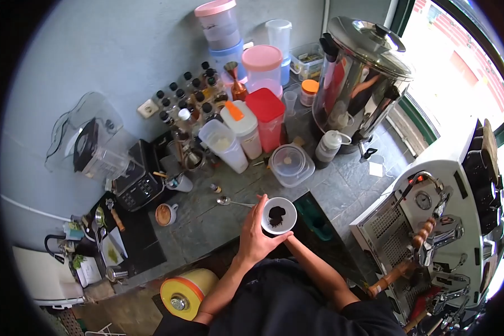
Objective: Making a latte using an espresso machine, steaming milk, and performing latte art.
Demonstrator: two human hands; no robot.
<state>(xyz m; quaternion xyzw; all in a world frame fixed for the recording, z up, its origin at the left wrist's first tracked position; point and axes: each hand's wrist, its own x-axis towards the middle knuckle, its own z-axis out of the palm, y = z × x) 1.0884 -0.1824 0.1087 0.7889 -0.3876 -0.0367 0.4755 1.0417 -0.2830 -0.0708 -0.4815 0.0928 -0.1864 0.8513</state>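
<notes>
Near the counter's front edge, my left hand (pixel 254 235) curls round the left side of a white cup (pixel 292 215). Dark powder or grounds (pixel 276 215) lie in a small heap inside it. My right hand (pixel 286 240) is mostly hidden beneath and behind the cup; only part of it shows at the cup's lower edge, so its grip cannot be made out. A metal spoon (pixel 224 200) rests on the counter just left of my left hand, its handle running towards my fingers. Further left stands a cup of coffee with a brown surface (pixel 163 214).
Plastic containers (pixel 268 122), a lidded tub (pixel 292 166) and many bottles (pixel 180 107) line the wall. A blender (pixel 138 180) stands left. A steel urn (pixel 353 88) and a squeeze bottle (pixel 328 147) are back right, an espresso machine (pixel 437 227) right. A yellow round container (pixel 185 294) is below the counter.
</notes>
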